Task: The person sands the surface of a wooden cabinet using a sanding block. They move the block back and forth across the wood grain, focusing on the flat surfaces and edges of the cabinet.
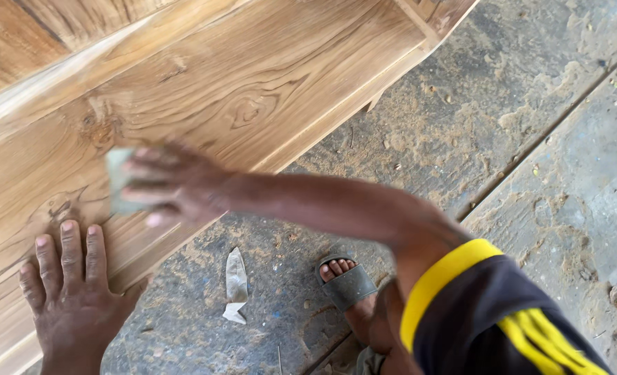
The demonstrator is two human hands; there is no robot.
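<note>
A large light-brown wooden panel (239,76) with visible grain and knots fills the upper left. My right hand (173,184), blurred by motion, presses a pale greenish piece of sandpaper (117,173) flat on the panel's surface. My left hand (69,281) lies flat with fingers spread on the lower part of the panel, near its edge, holding nothing. My right arm reaches in from the lower right, out of a dark sleeve with yellow trim (461,298).
The concrete floor (531,139) is strewn with sawdust and has a groove running diagonally. A torn scrap of paper (235,285) lies on the floor below the panel's edge. My foot in a grey sandal (347,281) stands beside it.
</note>
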